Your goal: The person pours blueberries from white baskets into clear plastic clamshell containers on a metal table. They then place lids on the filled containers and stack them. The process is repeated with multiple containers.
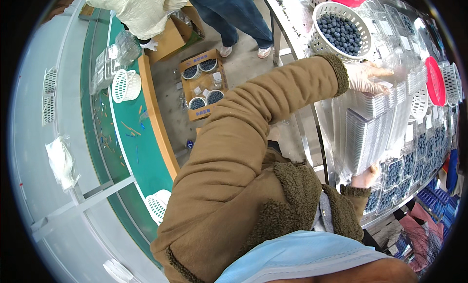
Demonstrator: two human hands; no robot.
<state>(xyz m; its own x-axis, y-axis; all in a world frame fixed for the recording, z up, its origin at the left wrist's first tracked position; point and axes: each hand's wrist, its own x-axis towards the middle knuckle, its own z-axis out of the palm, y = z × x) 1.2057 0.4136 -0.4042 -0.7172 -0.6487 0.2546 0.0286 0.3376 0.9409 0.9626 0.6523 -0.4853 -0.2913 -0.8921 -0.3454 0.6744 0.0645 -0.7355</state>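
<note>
Over on the left, a white basket [127,91] sits on the green surface [141,161]; across on the floor, a cardboard box [199,113] carries four tubs of blueberries near a co-worker's legs [234,20], and further right comes a perforated basket [321,43] heaped with berries [343,34]; below it, here's the stack of clear plastic boxes [363,141], the gloved left hand [369,78] splayed across its upper end, the right hand [365,178] against its lower end, though whether either grips I cannot tell, filled punnets [394,173] just beyond
</note>
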